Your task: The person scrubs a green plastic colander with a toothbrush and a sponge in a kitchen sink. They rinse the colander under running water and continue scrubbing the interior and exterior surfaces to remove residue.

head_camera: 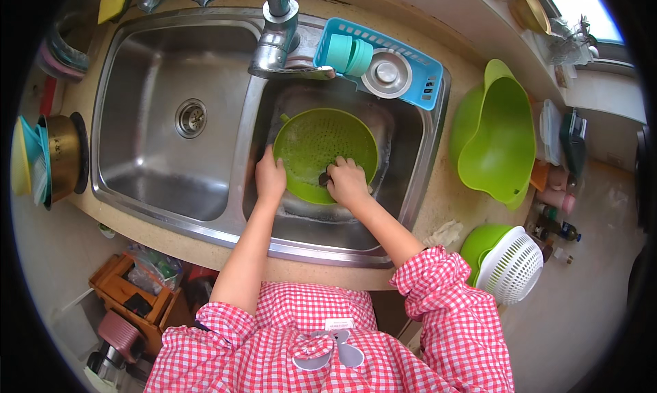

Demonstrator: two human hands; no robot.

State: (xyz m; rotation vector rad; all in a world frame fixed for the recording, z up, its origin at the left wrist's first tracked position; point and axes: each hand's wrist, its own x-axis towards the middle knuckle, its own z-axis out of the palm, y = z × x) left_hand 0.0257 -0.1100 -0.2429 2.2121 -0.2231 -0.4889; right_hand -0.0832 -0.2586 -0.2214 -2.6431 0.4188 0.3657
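A round green plastic colander [328,131] with rows of small holes sits in the right basin [395,188] of a steel double sink, wet with suds inside. My left hand [270,176] grips its left rim, thumb over the edge. Inside the bowl, near the front right, my right hand [349,182] holds a small dark scrubber [324,177] against the surface; most of the scrubber is hidden by the fingers. Soapy water lies on the basin floor around the colander.
Behind the basin stand the faucet [274,49] and a blue plastic basket [421,80] with turquoise cups [349,54] and a metal lid [386,73]. A large green bowl [495,131] and a white strainer basket [513,267] stand to the right. At far left is a brass-coloured pot [64,157].
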